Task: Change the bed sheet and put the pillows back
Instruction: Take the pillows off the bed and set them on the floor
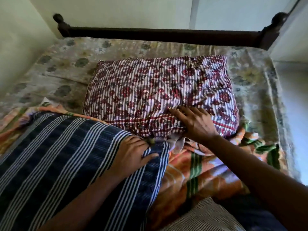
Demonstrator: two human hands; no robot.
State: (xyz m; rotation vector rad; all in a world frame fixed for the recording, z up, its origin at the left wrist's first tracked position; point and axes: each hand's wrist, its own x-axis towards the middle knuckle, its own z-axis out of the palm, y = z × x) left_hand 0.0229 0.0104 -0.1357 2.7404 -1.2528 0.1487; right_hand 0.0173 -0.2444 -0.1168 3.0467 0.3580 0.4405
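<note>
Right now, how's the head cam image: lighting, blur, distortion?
Head view: daylight comes in from the right and washes out the right wall; the striped pillow at lower left sits in shadow; the right hand on the flowered pillow is slightly smeared; wide-angle stretch leans the posts of the headboard outward, and the corners are soft.
</note>
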